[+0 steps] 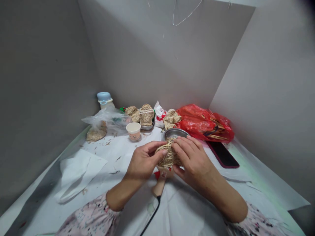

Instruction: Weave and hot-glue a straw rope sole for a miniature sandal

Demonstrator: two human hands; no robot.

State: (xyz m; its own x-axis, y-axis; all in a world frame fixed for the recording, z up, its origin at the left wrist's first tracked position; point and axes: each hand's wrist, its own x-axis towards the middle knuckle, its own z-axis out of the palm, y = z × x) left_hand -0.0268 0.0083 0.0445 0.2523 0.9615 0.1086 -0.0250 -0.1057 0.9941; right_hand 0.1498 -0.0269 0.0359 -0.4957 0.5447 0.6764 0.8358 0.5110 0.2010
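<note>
Between my two hands is a woven straw piece (166, 158), made of twisted tan cord in rounded rows. My left hand (145, 160) grips its left side, thumb on the front and fingers behind. On the right side my right hand (190, 154) is closed over it, fingers bent across the top and thumb below. Just under the piece lies a beige, corded tool (159, 185) with a red part, which looks like a hot glue gun; its front is hidden. Directly behind the woven piece sits a round metal bowl (176, 131), partly covered by my fingers.
A paper cup (133, 131), woven straw pieces (147, 115) in a metal tray and a blue-lidded bottle (104, 99) stand at the back. A red plastic bag (201, 121) and a phone (223, 154) lie right. White paper (80, 170) and a clear bag (108, 116) lie left.
</note>
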